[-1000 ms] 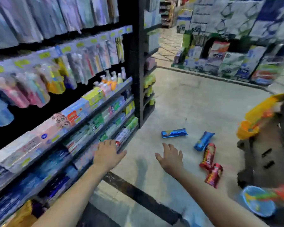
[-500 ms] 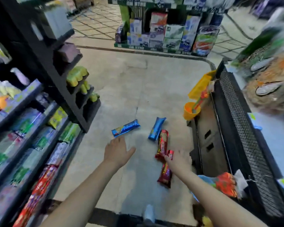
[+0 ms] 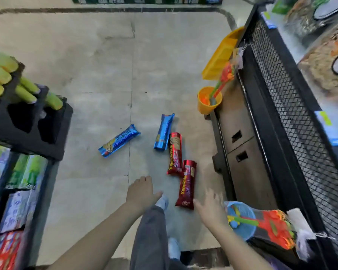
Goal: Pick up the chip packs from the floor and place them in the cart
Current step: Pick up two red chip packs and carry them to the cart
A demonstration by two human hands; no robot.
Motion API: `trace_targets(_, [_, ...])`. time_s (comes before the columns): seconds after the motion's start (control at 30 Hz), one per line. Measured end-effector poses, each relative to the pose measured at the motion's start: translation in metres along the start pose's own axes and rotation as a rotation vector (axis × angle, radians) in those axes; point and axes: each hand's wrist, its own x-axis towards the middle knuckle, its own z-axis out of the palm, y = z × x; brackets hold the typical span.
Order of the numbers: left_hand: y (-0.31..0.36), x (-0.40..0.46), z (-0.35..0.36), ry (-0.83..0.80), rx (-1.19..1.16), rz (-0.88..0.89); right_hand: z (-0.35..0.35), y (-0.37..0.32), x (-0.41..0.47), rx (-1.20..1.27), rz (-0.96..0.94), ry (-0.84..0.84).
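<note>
Four foil chip packs lie on the beige tiled floor (image 3: pixel 105 65), all placed here relative to the near red "YamChip" foil pack (image 3: pixel 186 185). Left hand (image 3: pixel 141 192) is just left of its lower half, palm down, fingers relaxed, thumb out toward it, holding nothing, no contact. Right hand (image 3: pixel 211 208) is just right of its bottom end, fingers spread, blurred, empty; can't tell if the thumb touches the pack. Second red foil pack (image 3: pixel 175 152) overlaps its top end. Upright blue foil pack (image 3: pixel 164 132) sits beyond that, touching it. Angled blue foil pack (image 3: pixel 119 140) lies well to the upper left, apart. Black mesh-sided shelf unit (image 3: pixel 293 121) stands to the right, cut off by the frame. No cart identifiable.
</note>
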Motion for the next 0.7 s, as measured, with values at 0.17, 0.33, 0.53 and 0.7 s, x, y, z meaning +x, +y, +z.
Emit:
trace_targets(0.17, [0.012,0.154,0.063,-0.081,-0.07,0.023,0.073,-0.006,0.119,0.076,0.145,-0.005])
trace_targets(0.33, [0.01,0.308,0.155,-0.119,-0.162,-0.014,0.165,-0.001,0.244,0.122,0.254,-0.003])
trace_targets(0.53, [0.014,0.467,0.251,-0.045,-0.32,-0.021,0.286,0.034,0.373,0.161,0.276,0.058])
trace_targets(0.7, [0.021,0.563,0.317,0.06,-0.473,-0.019,0.357,0.063,0.447,0.3,0.263,0.078])
